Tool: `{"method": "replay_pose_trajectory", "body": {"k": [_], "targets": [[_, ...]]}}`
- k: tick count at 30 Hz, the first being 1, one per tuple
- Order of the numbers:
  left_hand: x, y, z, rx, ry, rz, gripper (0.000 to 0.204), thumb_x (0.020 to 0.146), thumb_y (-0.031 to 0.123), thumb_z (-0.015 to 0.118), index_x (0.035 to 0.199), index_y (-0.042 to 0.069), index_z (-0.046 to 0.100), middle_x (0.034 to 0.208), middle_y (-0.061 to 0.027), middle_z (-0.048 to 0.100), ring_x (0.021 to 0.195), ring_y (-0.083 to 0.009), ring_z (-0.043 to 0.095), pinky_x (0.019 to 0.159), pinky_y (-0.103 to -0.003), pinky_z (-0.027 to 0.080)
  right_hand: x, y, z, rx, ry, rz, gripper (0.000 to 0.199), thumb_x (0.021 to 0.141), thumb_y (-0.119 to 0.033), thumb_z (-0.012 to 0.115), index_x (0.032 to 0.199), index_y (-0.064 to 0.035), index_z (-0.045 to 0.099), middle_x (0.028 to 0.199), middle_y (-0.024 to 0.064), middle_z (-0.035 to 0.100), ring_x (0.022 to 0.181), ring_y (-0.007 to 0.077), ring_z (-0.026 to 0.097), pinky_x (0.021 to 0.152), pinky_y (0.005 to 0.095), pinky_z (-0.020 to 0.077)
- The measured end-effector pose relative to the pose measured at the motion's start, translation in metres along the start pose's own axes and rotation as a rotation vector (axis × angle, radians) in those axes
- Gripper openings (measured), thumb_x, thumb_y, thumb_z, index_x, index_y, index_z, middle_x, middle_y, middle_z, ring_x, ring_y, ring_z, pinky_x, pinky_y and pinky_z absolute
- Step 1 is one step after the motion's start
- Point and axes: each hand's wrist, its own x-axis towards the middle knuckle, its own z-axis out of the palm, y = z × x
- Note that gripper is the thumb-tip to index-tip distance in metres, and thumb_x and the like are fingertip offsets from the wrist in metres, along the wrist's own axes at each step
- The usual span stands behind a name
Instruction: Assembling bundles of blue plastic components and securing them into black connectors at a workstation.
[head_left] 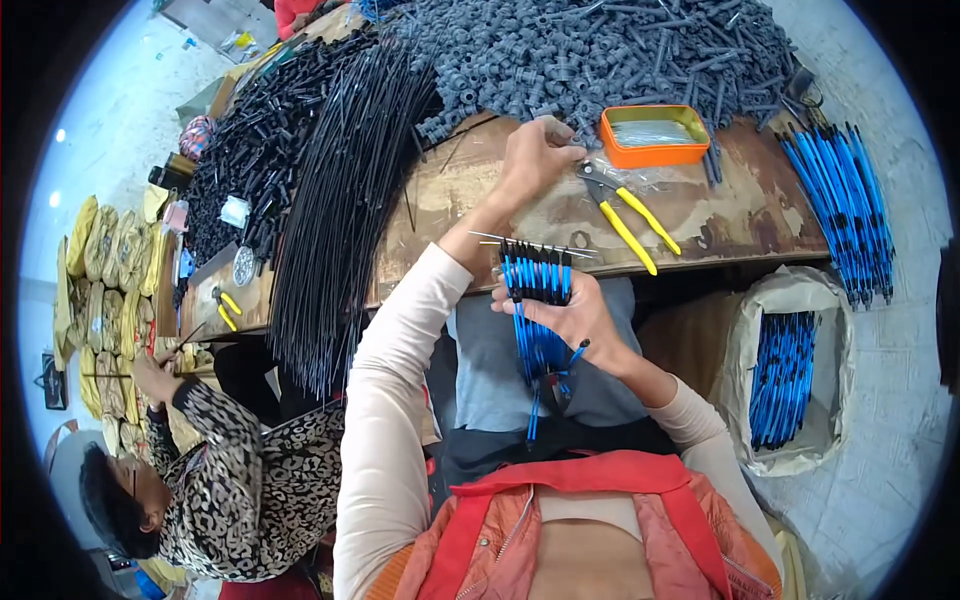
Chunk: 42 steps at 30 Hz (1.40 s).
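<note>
My right hand [585, 320] is shut on a fanned bundle of blue rods with black tips [535, 300], held upright over my lap just below the table edge. My left hand [535, 155] reaches across the worn wooden table [720, 220] to the near edge of a big pile of grey plastic parts [600, 50]. Its fingertips are pinched on one small grey part there. A thin metal wire [500, 238] lies across the table edge just above the bundle.
Yellow-handled pliers [625, 215] and an orange tin [652, 135] lie right of my left hand. Long black rods [340, 200] and small black parts [250, 150] cover the left. More blue rods [840, 210] lie at the right; others fill a white sack [790, 380]. A co-worker [230, 470] sits lower left.
</note>
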Motion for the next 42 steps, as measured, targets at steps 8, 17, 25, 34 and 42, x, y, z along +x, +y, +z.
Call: {"method": "replay_pose_trajectory", "body": {"k": [8, 17, 25, 34, 42], "targets": [[-0.097, 0.009, -0.077, -1.023, -0.103, -0.407, 0.033, 0.092, 0.013, 0.072, 0.120, -0.001, 0.062, 0.105, -0.0132, 0.070, 0.089, -0.0223, 0.072, 0.075, -0.032, 0.060, -0.004, 0.013, 0.004, 0.005, 0.040, -0.090, 0.031, 0.088, 0.002, 0.072, 0.118, 0.0048, 0.064, 0.105, 0.0156, 0.072, 0.098, 0.0259, 0.072, 0.088, 0.0354, 0.0585], [-0.189, 0.033, -0.119, -0.822, 0.135, -0.184, 0.039, 0.102, 0.016, 0.060, 0.137, 0.001, 0.051, 0.106, -0.0135, 0.070, 0.087, -0.0183, 0.070, 0.078, -0.030, 0.059, 0.001, 0.018, -0.001, -0.038, -0.139, -0.060, 0.044, 0.089, -0.018, 0.077, 0.122, 0.0063, 0.061, 0.109, 0.0157, 0.071, 0.101, 0.0284, 0.071, 0.090, 0.0385, 0.0583], [-0.193, 0.020, -0.116, -1.104, 0.076, -0.229, 0.037, 0.102, 0.013, 0.058, 0.136, 0.000, 0.051, 0.113, -0.0148, 0.068, 0.098, -0.0225, 0.070, 0.085, -0.033, 0.060, 0.004, 0.021, 0.005, 0.019, -0.137, -0.047, 0.052, 0.090, -0.024, 0.076, 0.128, 0.0053, 0.057, 0.107, 0.0164, 0.072, 0.094, 0.0313, 0.073, 0.086, 0.0411, 0.0607], [-0.188, 0.010, -0.119, -1.148, 0.070, -0.198, 0.039, 0.101, 0.011, 0.058, 0.139, 0.003, 0.051, 0.113, -0.0143, 0.067, 0.099, -0.0220, 0.070, 0.088, -0.033, 0.059, 0.016, 0.028, 0.003, -0.065, -0.161, -0.009, 0.052, 0.095, -0.032, 0.068, 0.129, 0.0061, 0.056, 0.112, 0.0221, 0.070, 0.098, 0.0357, 0.072, 0.089, 0.0442, 0.0599], [-0.181, -0.001, -0.115, -1.337, 0.027, -0.224, 0.041, 0.100, 0.008, 0.059, 0.140, 0.003, 0.049, 0.115, -0.0128, 0.066, 0.102, -0.0246, 0.070, 0.088, -0.033, 0.062, 0.019, 0.029, 0.000, -0.020, -0.195, -0.012, 0.059, 0.101, -0.045, 0.051, 0.128, 0.0076, 0.057, 0.114, 0.0247, 0.069, 0.103, 0.0384, 0.070, 0.094, 0.0467, 0.0574]]}}
